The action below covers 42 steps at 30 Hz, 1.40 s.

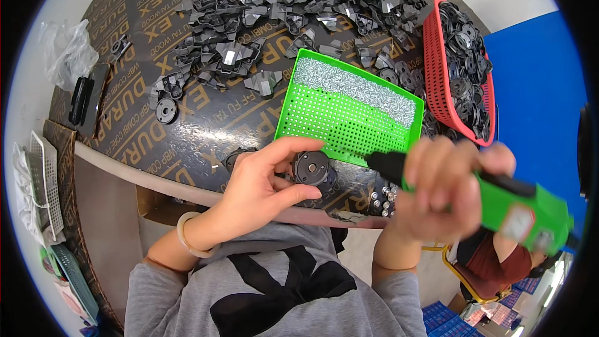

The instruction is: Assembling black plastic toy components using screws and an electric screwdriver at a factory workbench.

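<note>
Near the table's front edge, my left hand (259, 178) has its thumb and fingers closed round a round black plastic part (312, 168) with a small central hole. My right hand (443, 184), slightly blurred, is wrapped round a green electric screwdriver (521, 209). The screwdriver's black nose (385, 165) points left toward the black part and stays apart from it. Just beyond both hands lies a green perforated tray (340, 115) with many small silver screws (355, 90) heaped along its far side. Another dark part (236, 157) is partly hidden behind my left hand.
A large pile of black plastic parts (249, 12) covers the table's far side. To the right stands a red basket (438, 81) full of round black parts. Small metal pieces (384, 200) lie by the front edge. A clear plastic bag (68, 53) is at the left. Another person (499, 259) sits lower right.
</note>
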{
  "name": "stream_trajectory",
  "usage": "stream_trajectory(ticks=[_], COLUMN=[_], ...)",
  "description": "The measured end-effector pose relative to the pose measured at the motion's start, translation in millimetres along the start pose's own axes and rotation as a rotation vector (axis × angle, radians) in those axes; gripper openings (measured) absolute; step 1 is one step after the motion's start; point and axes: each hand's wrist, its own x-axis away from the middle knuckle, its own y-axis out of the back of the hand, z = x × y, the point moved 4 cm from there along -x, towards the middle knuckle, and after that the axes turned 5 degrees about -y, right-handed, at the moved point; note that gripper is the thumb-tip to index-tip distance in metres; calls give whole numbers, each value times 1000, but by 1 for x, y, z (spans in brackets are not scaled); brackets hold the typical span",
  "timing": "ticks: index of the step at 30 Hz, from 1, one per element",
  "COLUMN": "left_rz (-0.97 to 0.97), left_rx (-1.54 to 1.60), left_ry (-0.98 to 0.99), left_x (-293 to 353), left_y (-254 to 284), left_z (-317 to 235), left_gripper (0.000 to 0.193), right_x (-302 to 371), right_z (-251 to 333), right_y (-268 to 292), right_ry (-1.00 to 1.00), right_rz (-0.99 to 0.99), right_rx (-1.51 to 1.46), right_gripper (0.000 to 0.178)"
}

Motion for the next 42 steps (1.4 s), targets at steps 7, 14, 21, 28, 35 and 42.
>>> stream_trajectory(ticks=[7,14,21,28,35,42], left_rz=[-7,60,42,34,53,43], left_rx=[-21,-48,-160,-125,-95,-256], left_ry=[-30,113,-20,22,81,10], left_x=[-1,4,2,4,8,9], left_y=[-9,-9,-11,-9,-13,-12], left_z=[8,1,-2,1,-1,-15], left_gripper=[56,59,54,57,59,58], right_x=[17,22,23,25,25,22], right_z=[30,23,24,21,24,15], right_y=[-21,-23,-24,-27,-26,-21], right_ry=[-49,-127,-155,-135,-131,-151], right_rz=[122,126,127,130,126,344], right_rx=[-143,-94,-87,-84,-86,-221], right_gripper=[31,32,31,30,30,43])
